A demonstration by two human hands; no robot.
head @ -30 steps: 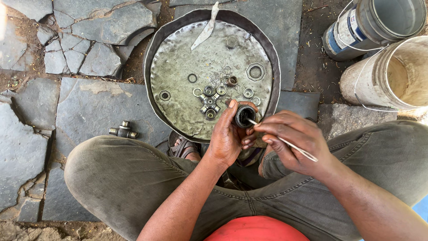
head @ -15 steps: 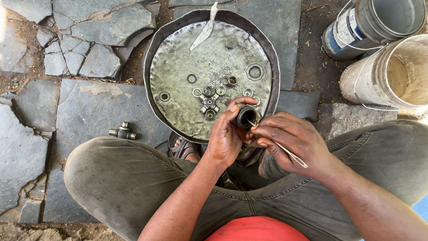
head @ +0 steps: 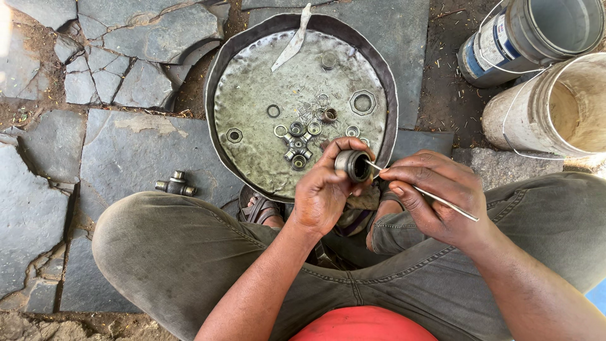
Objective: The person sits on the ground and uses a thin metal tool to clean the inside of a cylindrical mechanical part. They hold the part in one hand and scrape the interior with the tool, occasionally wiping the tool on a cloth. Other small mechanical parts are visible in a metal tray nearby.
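My left hand (head: 325, 189) grips a small round metal bearing cup (head: 353, 165), its open end turned to the right. My right hand (head: 435, 196) pinches a thin metal rod (head: 435, 201) whose tip pokes into the cup's mouth. Both hands hover over the near rim of a large round dented metal pan (head: 379, 82). In the pan lie a cross-shaped joint piece (head: 297, 144), several rings, nuts and loose needle rollers, and a flat strip (head: 291, 45) leaning at the far rim.
A second cross-shaped joint (head: 175, 185) lies on the stone slabs to the left of my knee. Two buckets stand at the upper right, one painted (head: 524, 38) and one white (head: 555, 107). My sandalled foot (head: 260, 208) rests under the pan's edge.
My left hand has turned the cup so that its mouth faces right instead of up. The rod in my right hand has swung and its tip now reaches the cup.
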